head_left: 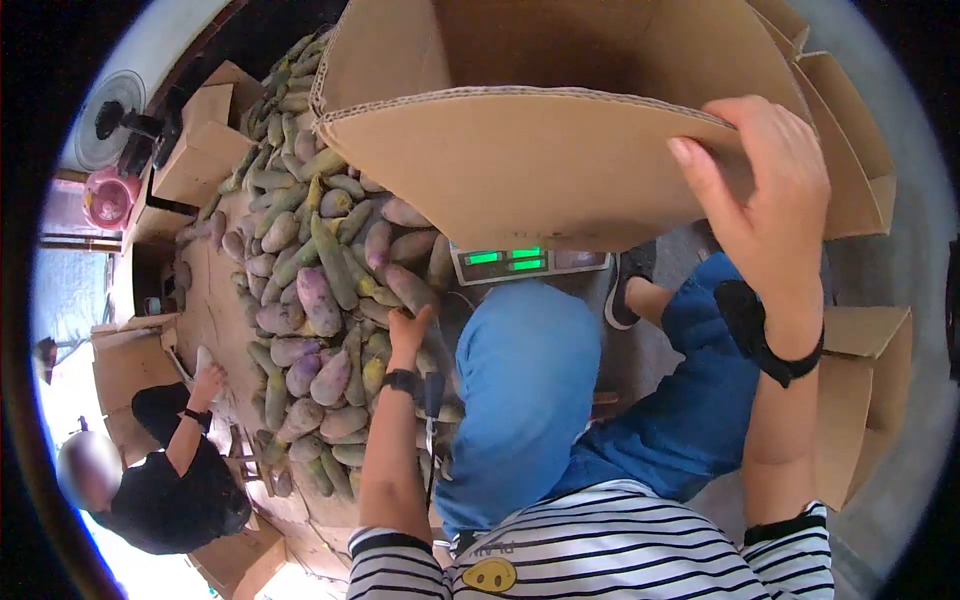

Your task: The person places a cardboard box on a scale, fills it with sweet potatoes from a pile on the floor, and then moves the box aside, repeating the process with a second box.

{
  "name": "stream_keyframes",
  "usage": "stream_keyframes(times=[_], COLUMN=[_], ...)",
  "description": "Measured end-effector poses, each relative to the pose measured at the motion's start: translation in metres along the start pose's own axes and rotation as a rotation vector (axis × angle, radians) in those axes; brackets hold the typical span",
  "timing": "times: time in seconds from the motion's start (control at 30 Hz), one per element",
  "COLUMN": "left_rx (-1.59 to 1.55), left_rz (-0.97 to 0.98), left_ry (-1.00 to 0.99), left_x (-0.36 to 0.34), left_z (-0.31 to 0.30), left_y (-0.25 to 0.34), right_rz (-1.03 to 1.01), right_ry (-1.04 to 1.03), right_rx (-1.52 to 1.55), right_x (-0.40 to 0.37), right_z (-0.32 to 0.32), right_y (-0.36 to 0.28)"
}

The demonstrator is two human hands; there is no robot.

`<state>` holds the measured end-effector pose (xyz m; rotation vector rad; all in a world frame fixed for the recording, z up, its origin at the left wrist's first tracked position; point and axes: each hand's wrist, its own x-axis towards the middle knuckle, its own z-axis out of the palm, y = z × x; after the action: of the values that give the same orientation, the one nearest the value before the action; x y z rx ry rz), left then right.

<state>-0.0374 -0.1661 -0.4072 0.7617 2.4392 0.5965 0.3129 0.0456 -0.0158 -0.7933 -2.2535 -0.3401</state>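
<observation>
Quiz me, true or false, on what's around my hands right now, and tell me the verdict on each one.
1. Your right hand is at the upper edge of a cardboard box. True.
2. That box is closed on top. False: it is open, and its inside shows.
3. Your left hand is over a pile of root vegetables. True.
4. The digital scale has red-lit displays. False: they glow green.
5. The co-worker is on your right. False: they are on your left, in black.
</observation>
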Motion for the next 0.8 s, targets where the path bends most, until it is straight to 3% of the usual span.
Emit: stream_keyframes(times=[0.07,0.13,0.17,0.27,0.4,0.47,0.5,0.57,0.6,0.63,0.67,0.7,0.73,0.77,0.8], left_rx=[-0.023,-0.402,-0.477,-0.477,-0.577,-0.710,-0.693,-1.174,-0.737,-0.651,-1.018,-0.370,-0.976,-0.941,-1.018], left_rz=[-0.080,-0.472,-0.561,-0.520,-0.578,-0.593,-0.592,-0.542,0.294,0.252,-0.017,0.317,-0.343,-0.278,-0.144], left_ry=[-0.007,-0.192,-0.303,-0.223,-0.182,-0.214,-0.396,-0.459,-0.439,-0.458,-0.415,-0.438,-0.341,-0.197,-0.196], left_x=[0.011,0.011,0.024,0.047,0.032,0.031,0.028,0.006,-0.034,-0.049,-0.068,-0.085,-0.079,-0.107,-0.101], left_z=[0.014,0.013,0.016,0.051,0.038,0.030,0.014,0.001,-0.027,-0.048,-0.050,-0.082,-0.082,-0.106,-0.115], left_y=[-0.005,0.014,0.006,-0.035,-0.009,-0.018,-0.017,-0.029,-0.016,-0.001,0.002,0.020,0.020,0.058,0.060], right_rz=[0.075,0.074,0.081,0.124,0.145,0.111,0.122,0.066,0.086,0.066,0.046,0.068,0.061,0.053,0.069], right_ry=[-0.091,-0.099,-0.095,-0.142,-0.160,-0.123,-0.120,-0.076,-0.079,-0.051,-0.022,-0.021,0.003,0.027,0.026], right_rx=[-0.013,-0.026,-0.039,-0.061,-0.039,-0.022,-0.030,-0.034,-0.061,-0.038,-0.012,-0.034,-0.015,0.005,-0.011], right_x=[0.000,0.000,0.001,0.004,0.006,0.006,0.005,0.003,0.002,0.002,0.001,0.000,-0.002,-0.003,-0.004], right_z=[-0.001,0.000,0.000,0.000,-0.001,-0.001,0.000,0.001,0.001,0.002,0.004,0.005,0.007,0.009,0.010], right_y=[-0.002,-0.004,-0.005,-0.006,-0.008,-0.005,-0.005,-0.002,0.000,0.001,0.003,0.004,0.005,0.006,0.006])
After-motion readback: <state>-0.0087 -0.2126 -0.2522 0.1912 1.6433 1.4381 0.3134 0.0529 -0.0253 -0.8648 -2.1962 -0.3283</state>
